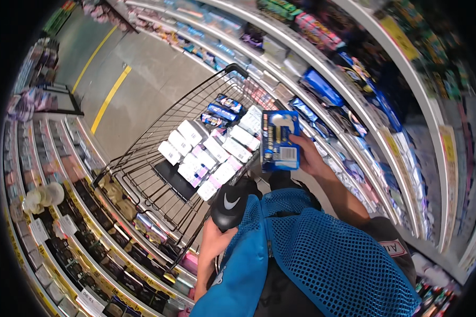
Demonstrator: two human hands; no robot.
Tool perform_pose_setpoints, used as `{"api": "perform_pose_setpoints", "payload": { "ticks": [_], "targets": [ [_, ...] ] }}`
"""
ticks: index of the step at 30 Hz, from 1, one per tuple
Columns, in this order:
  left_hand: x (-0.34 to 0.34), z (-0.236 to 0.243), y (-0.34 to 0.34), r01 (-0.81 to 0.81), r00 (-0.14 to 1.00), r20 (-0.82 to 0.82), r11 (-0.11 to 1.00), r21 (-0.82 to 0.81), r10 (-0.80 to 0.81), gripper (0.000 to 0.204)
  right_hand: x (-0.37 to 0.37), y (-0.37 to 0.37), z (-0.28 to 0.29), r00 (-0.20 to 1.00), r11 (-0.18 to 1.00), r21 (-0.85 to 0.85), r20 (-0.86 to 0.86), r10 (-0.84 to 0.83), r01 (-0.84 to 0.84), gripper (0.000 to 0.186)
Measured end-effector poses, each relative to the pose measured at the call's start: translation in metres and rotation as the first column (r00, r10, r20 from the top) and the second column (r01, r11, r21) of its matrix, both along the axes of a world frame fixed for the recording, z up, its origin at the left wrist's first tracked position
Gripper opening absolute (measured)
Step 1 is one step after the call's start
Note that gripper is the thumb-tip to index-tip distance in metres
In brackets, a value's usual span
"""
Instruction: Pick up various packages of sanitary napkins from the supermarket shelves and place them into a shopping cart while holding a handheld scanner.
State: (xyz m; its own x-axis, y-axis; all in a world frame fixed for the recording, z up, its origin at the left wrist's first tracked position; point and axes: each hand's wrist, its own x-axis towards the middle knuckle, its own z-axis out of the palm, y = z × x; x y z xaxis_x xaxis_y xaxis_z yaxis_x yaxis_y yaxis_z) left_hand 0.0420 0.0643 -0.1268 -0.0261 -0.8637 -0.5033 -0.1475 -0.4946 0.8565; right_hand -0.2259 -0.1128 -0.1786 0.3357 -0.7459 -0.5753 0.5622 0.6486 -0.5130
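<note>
While the right hand [308, 153] grips a blue pack [280, 141] by its right edge, with the thumb over the front, the pack stands tall just left of that hand. Its striped white patch faces up toward the eyes. The left hand [216, 238] is lower down and off to the left, and its fingers are mostly hidden, so I cannot tell if it holds anything. It is right by a black round thing [230, 208] with a white mark, maybe a shoe.

Ahead of the left hand is a wire cart [237, 70]. Lots of white packs [216, 150] lie inside it, to the left of the right hand, and some small blue packs [222, 111] lie past them. Tall shelves [291, 37] full of things stand to the right of the right hand, and low shelves [67, 226] are to the left of the left hand.

The step right now looks like holding the blue pack up. I think the next move calls for a firm right hand, and care not to bump the cart's side or the shelves
</note>
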Motion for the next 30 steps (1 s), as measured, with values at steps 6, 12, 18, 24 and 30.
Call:
{"api": "perform_pose_setpoints", "payload": {
  "ticks": [6,12,18,24,30],
  "targets": [
    [0.020,-0.001,0.017,-0.284,0.956,-0.002,0.930,0.236,0.292,0.021,0.077,-0.118,-0.087,0.550,0.766,-0.350,-0.835,0.007,-0.540,0.062],
    [0.044,-0.025,0.034,-0.393,0.894,-0.020,0.806,0.442,0.447,0.019,0.127,-0.197,-0.171,0.033,0.441,-0.304,-0.852,-0.523,-0.844,0.062],
    [0.045,-0.038,0.029,-0.471,0.851,0.071,0.696,0.543,0.521,0.028,0.148,-0.211,-0.255,-0.222,0.398,-0.009,-0.818,-0.531,-0.917,0.062],
    [0.049,-0.051,0.030,-0.442,0.874,0.107,0.684,0.580,0.473,0.044,0.146,-0.214,-0.304,-0.225,0.551,-0.021,-0.899,-0.375,-0.835,0.064],
    [0.057,-0.050,0.037,-0.480,0.856,0.121,0.686,0.546,0.503,0.052,0.148,-0.202,-0.307,-0.122,0.596,-0.064,-0.956,-0.266,-0.800,0.056]
  ]
}}
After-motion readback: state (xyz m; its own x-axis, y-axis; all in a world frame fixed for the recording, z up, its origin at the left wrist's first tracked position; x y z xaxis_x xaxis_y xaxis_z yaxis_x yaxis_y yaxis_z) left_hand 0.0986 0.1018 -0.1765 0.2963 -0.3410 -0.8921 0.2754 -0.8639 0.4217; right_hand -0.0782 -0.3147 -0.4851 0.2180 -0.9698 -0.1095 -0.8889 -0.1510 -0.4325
